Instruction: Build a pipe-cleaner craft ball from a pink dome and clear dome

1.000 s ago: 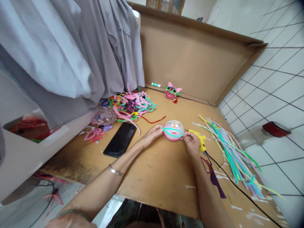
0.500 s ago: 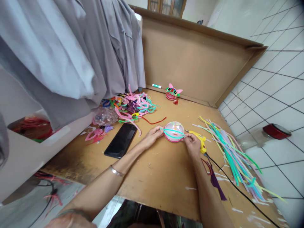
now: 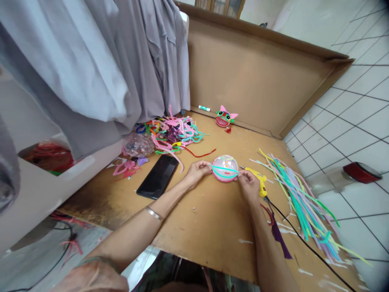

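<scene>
Between my two hands, a turquoise pipe cleaner point(image 3: 225, 176) is bent into a narrow loop. My left hand point(image 3: 199, 171) pinches its left end, and my right hand point(image 3: 248, 182) pinches the right end. Behind and below the loop rests a round clear plastic shell with a pink rim point(image 3: 225, 159); whether the loop touches it I cannot tell. A yellow glue gun point(image 3: 258, 178) lies just beyond my right hand, its black cord running toward the front right. To the left of my left hand is a black phone point(image 3: 158, 176).
A bundle of pastel pipe cleaners point(image 3: 296, 194) lies at the right. Tangled coloured pipe cleaners point(image 3: 173, 129) are heaped at the back left. Against the cardboard wall point(image 3: 261, 81) sit a finished-looking animal head point(image 3: 225, 117) and a glue stick point(image 3: 204, 108). A purple tassel point(image 3: 279, 237) lies near my right forearm.
The whole view has shifted slightly, so things appear a little further right. Both hands keep their pinch on the pipe cleaner, and the loop looks slightly flatter.
</scene>
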### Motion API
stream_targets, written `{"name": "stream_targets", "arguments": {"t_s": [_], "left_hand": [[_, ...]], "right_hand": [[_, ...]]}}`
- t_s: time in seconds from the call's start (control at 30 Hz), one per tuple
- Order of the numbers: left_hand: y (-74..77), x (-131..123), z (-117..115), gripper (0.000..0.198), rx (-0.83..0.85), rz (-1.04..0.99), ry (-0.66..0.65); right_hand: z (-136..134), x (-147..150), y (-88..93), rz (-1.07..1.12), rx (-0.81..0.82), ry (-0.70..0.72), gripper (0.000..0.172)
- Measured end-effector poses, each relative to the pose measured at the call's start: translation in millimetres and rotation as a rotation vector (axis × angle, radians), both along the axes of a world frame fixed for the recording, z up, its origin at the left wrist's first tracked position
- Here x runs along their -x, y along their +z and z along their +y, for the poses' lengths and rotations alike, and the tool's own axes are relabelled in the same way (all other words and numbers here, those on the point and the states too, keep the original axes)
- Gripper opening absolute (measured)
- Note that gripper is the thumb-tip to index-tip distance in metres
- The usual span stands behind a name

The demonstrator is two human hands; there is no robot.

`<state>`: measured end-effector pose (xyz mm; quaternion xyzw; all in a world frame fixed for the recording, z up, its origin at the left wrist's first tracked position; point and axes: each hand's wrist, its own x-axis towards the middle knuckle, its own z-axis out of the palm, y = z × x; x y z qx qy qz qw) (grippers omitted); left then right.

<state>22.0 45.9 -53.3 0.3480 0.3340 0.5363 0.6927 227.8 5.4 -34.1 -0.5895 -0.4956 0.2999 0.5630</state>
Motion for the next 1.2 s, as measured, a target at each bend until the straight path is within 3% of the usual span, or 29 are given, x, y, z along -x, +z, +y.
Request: {"name": "stream_targets", "arguments": {"t_s": [0.33, 0.67, 0.97, 1.2], "left_hand": [[-0.6, 0.9, 2.2, 0.037, 0.105, -0.083, 0.001], [4.6, 1.1, -2.5, 0.032, -0.066, 0.08, 0.051], [4.5, 2.0, -2.2, 0.032, -0.024, 0.095, 0.042], [3.4, -0.1, -0.9, 0.029, 0.047, -0.035, 0.006]], "right_hand": [[0.9, 0.4, -1.2, -0.008, -0.026, 0.006, 0.029], [2.2, -2.2, -3.3, -0.042, -0.005, -0.001, 0.021], [2.3, -3.0, -3.6, 0.004, 0.048, -0.003, 0.021], [4.9, -7.6, -7.7, 0.003, 0.039, 0.019, 0.026]]}}
